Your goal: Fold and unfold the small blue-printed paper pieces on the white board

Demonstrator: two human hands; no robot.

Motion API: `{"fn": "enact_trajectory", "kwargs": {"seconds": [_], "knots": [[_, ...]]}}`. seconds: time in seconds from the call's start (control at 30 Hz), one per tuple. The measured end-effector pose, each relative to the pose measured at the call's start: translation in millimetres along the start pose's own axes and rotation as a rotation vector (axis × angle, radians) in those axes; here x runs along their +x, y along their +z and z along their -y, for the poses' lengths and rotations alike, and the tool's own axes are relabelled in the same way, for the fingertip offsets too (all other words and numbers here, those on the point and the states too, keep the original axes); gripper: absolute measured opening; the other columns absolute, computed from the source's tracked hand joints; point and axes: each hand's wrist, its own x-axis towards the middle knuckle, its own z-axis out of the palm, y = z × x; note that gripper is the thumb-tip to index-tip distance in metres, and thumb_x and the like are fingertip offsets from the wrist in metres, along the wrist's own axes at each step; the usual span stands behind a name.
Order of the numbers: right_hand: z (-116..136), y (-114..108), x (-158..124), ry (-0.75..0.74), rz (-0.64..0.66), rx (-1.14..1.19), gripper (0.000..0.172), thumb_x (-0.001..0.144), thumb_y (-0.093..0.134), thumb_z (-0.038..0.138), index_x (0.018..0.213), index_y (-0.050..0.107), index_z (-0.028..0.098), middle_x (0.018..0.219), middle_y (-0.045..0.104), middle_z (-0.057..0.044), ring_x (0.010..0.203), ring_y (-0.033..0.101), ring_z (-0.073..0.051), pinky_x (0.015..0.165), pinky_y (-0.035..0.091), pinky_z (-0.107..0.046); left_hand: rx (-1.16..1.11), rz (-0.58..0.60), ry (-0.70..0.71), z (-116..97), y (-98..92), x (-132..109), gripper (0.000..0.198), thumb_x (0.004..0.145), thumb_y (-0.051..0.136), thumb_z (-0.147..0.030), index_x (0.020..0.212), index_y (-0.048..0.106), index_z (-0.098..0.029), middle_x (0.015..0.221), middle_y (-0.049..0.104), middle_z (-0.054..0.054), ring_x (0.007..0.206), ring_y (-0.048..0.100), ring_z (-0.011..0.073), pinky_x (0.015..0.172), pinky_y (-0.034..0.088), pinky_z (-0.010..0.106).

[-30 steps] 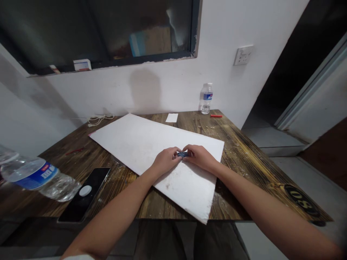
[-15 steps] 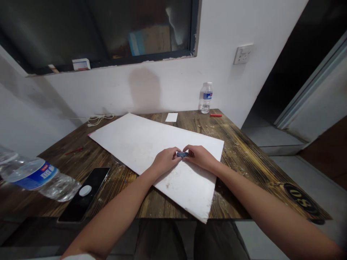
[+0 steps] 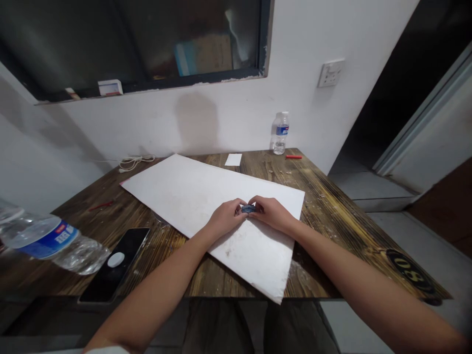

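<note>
Your left hand and right hand: fingers of both pinch small dark-blue object, held over white rectangular board on brown wood-grain bench. Risk: object small; loosened pinch drops it, may slide off board.

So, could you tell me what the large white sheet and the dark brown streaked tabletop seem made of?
The large white sheet looks like matte foam board, judging by its ragged edge. The dark brown streaked tabletop looks like varnished wood, from its grain, or possibly laminate.
</note>
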Motion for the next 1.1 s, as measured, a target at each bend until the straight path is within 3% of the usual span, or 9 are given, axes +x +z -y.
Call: {"fn": "enact_trajectory", "kwargs": {"seconds": [0.77, 1.1], "knots": [[-2.7, -0.3, 0.3, -0.007, -0.012, -0.040, 0.020, 0.082, 0.067, 0.027, 0.101, 0.063, 0.022, 0.069, 0.059, 0.003, 0.062, 0.051, -0.013, 0.058, 0.031, -0.023, 0.000, -0.023, -0.026, 1.3, 0.0, -0.9, 0.027, 0.081, 0.060, -0.029, 0.107, 0.063, -0.023, 0.077, 0.064, 0.000, 0.068, 0.056, 0.0152, 0.062, 0.039, 0.027], [-6.7, 2.2, 1.7, -0.108, -0.074, -0.056, 0.023, 0.077, 0.071, 0.018, 0.098, 0.063, 0.021, 0.091, 0.058, -0.004, 0.085, 0.053, -0.019, 0.075, 0.039, -0.028, 0.045, -0.068, 0.050, 5.2, 1.7, 1.3, 0.023, 0.082, 0.061, -0.026, 0.104, 0.064, -0.023, 0.083, 0.058, 0.001, 0.076, 0.053, 0.0161, 0.070, 0.042, 0.029]]}}
